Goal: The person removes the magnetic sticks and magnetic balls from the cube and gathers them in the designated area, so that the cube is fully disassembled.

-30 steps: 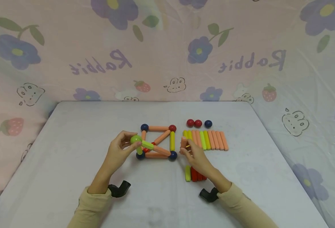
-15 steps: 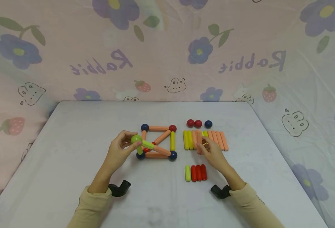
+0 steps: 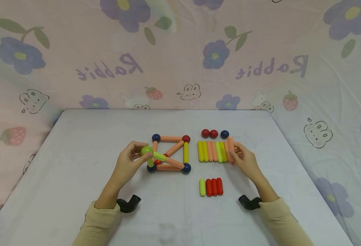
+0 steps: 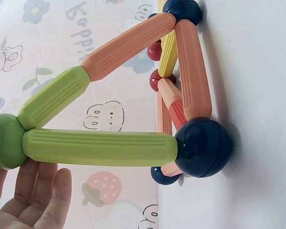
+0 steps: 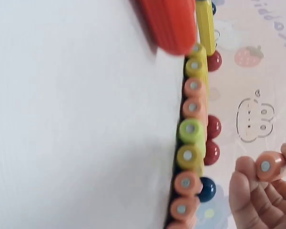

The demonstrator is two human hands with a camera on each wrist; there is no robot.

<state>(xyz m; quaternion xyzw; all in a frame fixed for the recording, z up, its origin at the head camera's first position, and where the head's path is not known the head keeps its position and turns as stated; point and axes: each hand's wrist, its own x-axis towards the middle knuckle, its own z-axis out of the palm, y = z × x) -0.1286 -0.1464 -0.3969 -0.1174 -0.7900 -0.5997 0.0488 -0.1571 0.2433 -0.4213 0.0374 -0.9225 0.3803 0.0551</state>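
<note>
My left hand (image 3: pixel 126 160) holds a green ball (image 4: pixel 7 141) at the raised peak of a structure of magnetic sticks and balls. From that ball one green stick (image 4: pixel 100 147) runs down to a dark blue ball (image 4: pixel 203 147), and another green stick (image 3: pixel 159 156) meets a peach stick (image 3: pixel 174 162). The base is a four-sided frame of peach sticks and one yellow stick (image 3: pixel 185 152), with a peach and red diagonal. My right hand (image 3: pixel 245 160) pinches a peach magnetic stick (image 5: pixel 271 165) by thumb and fingers, raised above the right end of the stick row (image 3: pixel 212 151).
Behind the row lie two red balls (image 3: pixel 209 133) and a dark blue ball (image 3: pixel 225 134). Nearer me are one green stick (image 3: pixel 202 187) and several red sticks (image 3: pixel 214 187). The white table (image 3: pixel 91 130) ends at a printed curtain (image 3: pixel 168 68).
My right hand has carried the peach stick rightward, from beside the structure across the row to its right end. The left hand and the structure have stayed in place.
</note>
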